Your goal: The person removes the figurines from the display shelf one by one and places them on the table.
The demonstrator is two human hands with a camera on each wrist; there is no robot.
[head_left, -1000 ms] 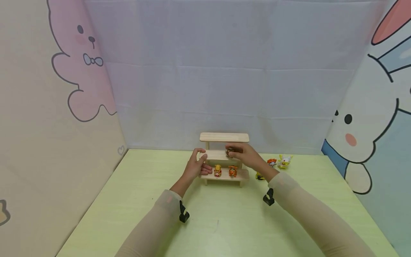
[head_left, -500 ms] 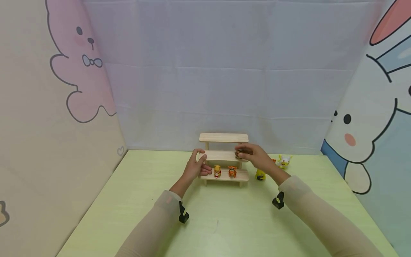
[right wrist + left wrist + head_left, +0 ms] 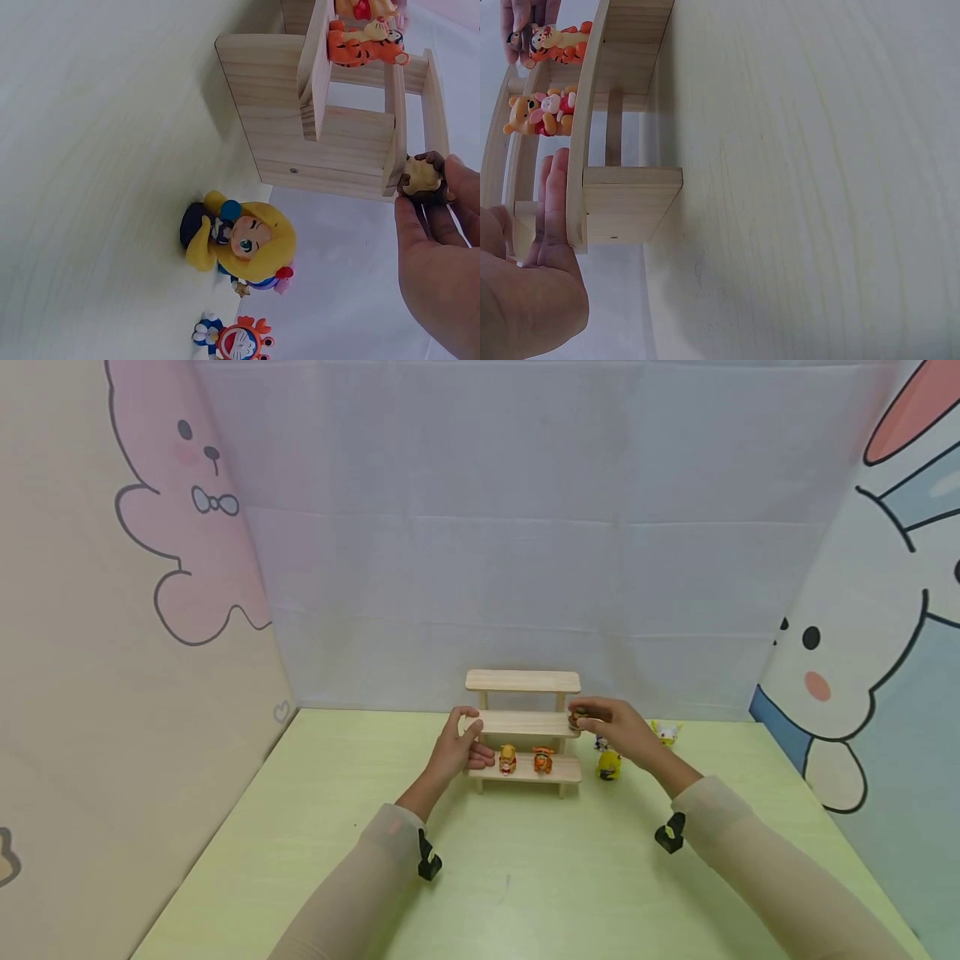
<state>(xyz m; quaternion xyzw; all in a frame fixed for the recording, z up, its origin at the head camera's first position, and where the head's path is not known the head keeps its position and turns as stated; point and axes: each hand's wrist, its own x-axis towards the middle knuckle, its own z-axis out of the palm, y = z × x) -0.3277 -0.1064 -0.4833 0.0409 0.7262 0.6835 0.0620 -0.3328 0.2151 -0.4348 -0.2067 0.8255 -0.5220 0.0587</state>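
Note:
My left hand [image 3: 452,753] grips the left end of a three-tier wooden display stand [image 3: 522,681], thumb and index finger at the middle tier. In the left wrist view, its other fingers reach in over the bottom tier. With thumb and fingers, my right hand [image 3: 618,731] pinches a small brown figurine [image 3: 424,176] with a tan front at the right end of the middle tier. A Pooh figurine [image 3: 507,760] hugging a pink piglet and an orange striped Tigger figurine [image 3: 543,760] stand side by side on the bottom tier.
Right of the stand, a yellow-haired doll figurine [image 3: 259,236] stands on the table [image 3: 480,877]. Behind it are a blue figurine with a red crab hat [image 3: 240,341] and a yellow-and-white figurine [image 3: 665,732]. A pale cloth wall [image 3: 450,568] closes off the back.
My right hand has moved right with the brown figurine, from near the middle of the middle tier to its right end. My left hand stays at the stand's left end.

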